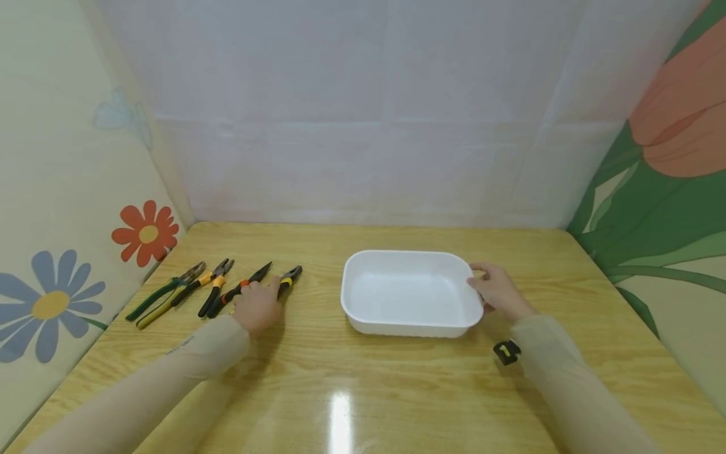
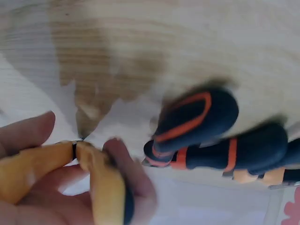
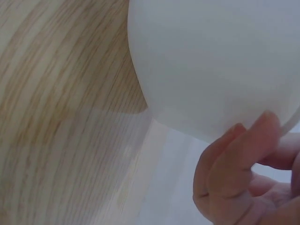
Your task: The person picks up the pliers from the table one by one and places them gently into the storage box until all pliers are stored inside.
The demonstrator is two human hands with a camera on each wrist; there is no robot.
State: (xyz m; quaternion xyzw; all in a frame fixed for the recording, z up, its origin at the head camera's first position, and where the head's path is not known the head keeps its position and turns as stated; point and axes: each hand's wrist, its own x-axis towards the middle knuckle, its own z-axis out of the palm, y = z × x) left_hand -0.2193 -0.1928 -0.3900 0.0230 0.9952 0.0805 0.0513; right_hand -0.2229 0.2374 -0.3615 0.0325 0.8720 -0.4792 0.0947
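A white rectangular tray (image 1: pixel 363 325) stands in the middle of the wooden table. My right hand (image 1: pixel 486 287) grips its right rim; in the right wrist view my fingers (image 3: pixel 234 164) curl under the tray's outer wall (image 3: pixel 211 61). My left hand (image 1: pixel 265 295) lies on the yellow-and-black pliers (image 1: pixel 292 277), the rightmost tool in a row. The left wrist view shows my fingers (image 2: pixel 131 178) curled round their yellow handles (image 2: pixel 42 168). Black-and-orange handles (image 2: pixel 201 117) of a neighbouring pair lie right beside them.
Left of my hand lie long-nose pliers (image 1: pixel 256 275), orange-handled pliers (image 1: pixel 217 282) and green-handled pliers (image 1: pixel 164 295). A small black and yellow object (image 1: pixel 507 351) sits by my right sleeve. Flowered panels stand close along the left and right table edges, a white sheet at the back.
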